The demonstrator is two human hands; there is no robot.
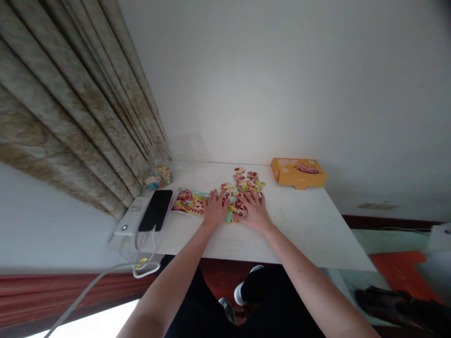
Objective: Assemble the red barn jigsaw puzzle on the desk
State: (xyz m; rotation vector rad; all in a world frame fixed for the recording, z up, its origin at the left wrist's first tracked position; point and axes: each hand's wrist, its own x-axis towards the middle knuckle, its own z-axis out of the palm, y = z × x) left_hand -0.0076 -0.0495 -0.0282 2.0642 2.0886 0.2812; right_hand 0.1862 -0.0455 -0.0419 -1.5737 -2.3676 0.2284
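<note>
A colourful jigsaw puzzle (243,185) lies partly joined in the middle of a white table (303,225). My left hand (215,209) rests flat on the puzzle's left part, fingers stretched out. Beside it, my right hand (255,211) presses flat on the pieces with spread fingers. A printed picture sheet (186,201) lies just left of my left hand. Neither hand holds anything that I can make out.
An orange puzzle box (299,172) sits at the table's far right. A black phone (156,210) lies on a white power bank (132,217) at the left edge, with white cables (141,267) hanging down. A small bag of pieces (157,177) sits by the curtain (81,117).
</note>
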